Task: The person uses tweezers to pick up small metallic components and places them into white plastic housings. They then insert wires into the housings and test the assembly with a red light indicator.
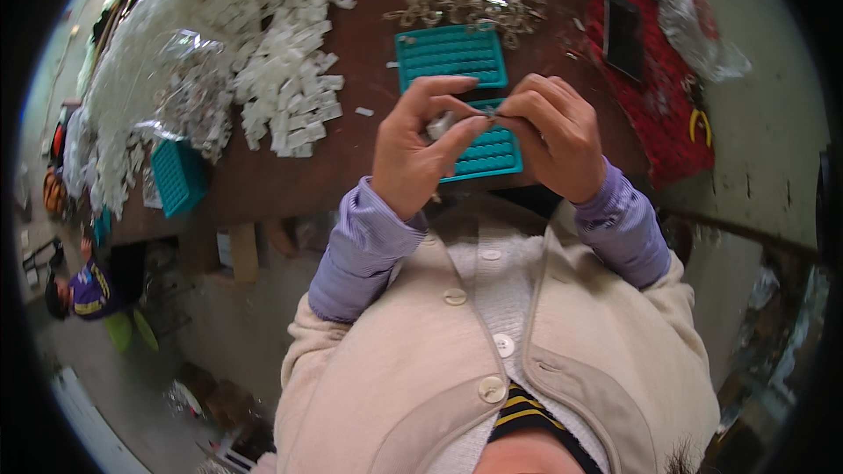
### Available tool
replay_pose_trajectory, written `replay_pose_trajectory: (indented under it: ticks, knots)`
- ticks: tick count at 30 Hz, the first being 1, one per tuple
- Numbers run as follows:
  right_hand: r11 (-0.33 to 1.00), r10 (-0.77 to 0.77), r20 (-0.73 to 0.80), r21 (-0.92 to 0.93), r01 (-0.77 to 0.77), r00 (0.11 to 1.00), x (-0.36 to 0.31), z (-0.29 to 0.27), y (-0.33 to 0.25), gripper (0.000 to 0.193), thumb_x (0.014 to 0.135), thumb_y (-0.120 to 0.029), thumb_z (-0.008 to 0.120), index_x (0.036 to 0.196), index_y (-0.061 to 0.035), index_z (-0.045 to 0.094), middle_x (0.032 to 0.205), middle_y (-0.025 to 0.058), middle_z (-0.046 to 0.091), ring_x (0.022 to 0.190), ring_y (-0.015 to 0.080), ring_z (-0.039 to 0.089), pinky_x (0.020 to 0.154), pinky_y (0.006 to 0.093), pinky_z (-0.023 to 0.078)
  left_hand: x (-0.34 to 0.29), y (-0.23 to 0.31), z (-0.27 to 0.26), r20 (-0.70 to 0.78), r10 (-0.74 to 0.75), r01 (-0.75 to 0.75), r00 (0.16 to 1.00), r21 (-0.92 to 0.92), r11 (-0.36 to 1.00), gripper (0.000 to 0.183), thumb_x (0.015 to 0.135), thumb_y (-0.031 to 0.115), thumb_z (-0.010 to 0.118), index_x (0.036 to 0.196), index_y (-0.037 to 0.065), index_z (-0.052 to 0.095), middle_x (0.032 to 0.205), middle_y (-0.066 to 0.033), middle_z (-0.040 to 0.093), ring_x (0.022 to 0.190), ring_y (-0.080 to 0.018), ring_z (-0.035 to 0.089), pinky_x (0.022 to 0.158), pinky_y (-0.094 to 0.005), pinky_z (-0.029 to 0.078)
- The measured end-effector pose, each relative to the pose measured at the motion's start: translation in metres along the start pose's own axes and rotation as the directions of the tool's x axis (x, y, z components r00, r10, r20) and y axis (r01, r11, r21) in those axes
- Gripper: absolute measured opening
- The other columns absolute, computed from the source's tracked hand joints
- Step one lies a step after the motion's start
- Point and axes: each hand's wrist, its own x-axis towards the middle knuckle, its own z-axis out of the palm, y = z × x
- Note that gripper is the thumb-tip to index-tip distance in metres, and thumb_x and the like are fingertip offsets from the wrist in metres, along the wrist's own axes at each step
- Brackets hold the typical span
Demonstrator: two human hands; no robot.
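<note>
Both my hands are raised over a teal ridged tray [490,155] near the table's front edge, their fingertips meeting. My left hand [420,142] is closed in a pinch, with a small whitish piece [442,125] showing against its palm side. My right hand [555,133] pinches at the same spot, where a tiny greyish part [489,111] shows between the fingertips; its kind is too small to make out. Just beyond my hands lies a second teal tray [452,54] with rows of ridges.
A big heap of small white pieces [285,79] covers the table's left. Metal-looking parts [479,2] lie behind the trays. On a red cloth [654,123] at right are a dark phone [623,35] and yellow-handled pliers [700,126]. A teal basket [178,177] stands left. Another person [88,290] is at far left.
</note>
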Motion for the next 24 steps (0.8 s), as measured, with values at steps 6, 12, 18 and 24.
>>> replay_pose_trajectory:
  ticks: [6,12,18,24]
  knots:
    - [0.999,0.001,-0.006,0.034,-0.001,1.000,-0.009,-0.002,0.025,0.010,0.086,0.000,0.075,0.092,-0.0016,0.067,0.086,0.0106,0.066,0.084,0.0313,0.067,0.075,0.0426,0.052,0.021,-0.004,-0.063,-0.091,0.317,-0.128,0.944,0.784,0.607,0.035,0.095,0.016,0.079,0.129,0.009,0.073,0.111,-0.0110,0.077,0.091,-0.0244,0.073,0.081,-0.0359,0.058]
    - [0.908,0.217,0.104,0.343,-0.240,0.971,-0.025,0.016,0.021,0.008,0.092,0.003,0.070,0.097,-0.0004,0.065,0.086,0.0124,0.067,0.084,0.0308,0.068,0.074,0.0396,0.053,0.061,-0.007,-0.143,-0.050,0.002,0.050,0.999,0.998,-0.026,0.033,0.097,0.029,0.075,0.126,0.018,0.067,0.117,-0.0086,0.072,0.104,-0.0340,0.073,0.086,-0.0468,0.060]
    - [0.646,0.306,0.248,0.655,-0.391,0.919,-0.006,0.030,0.002,0.006,0.102,0.000,0.065,0.105,-0.0008,0.059,0.091,0.0111,0.064,0.085,0.0174,0.064,0.074,0.0331,0.052,0.073,0.007,-0.136,-0.147,0.280,0.005,0.949,0.894,0.449,0.026,0.101,0.028,0.073,0.120,0.010,0.067,0.098,-0.0119,0.077,0.077,-0.0236,0.072,0.065,-0.0345,0.055]
    - [0.507,0.282,0.276,0.770,-0.387,0.919,0.030,0.068,-0.023,0.008,0.104,-0.007,0.065,0.105,-0.0012,0.059,0.093,0.0050,0.061,0.089,0.0136,0.058,0.079,0.0304,0.050,0.009,0.003,-0.076,-0.029,-0.102,0.079,0.994,-0.438,0.895,0.029,0.109,0.018,0.061,0.132,0.002,0.060,0.096,-0.0076,0.075,0.050,-0.0001,0.044,0.042,-0.0174,0.032]
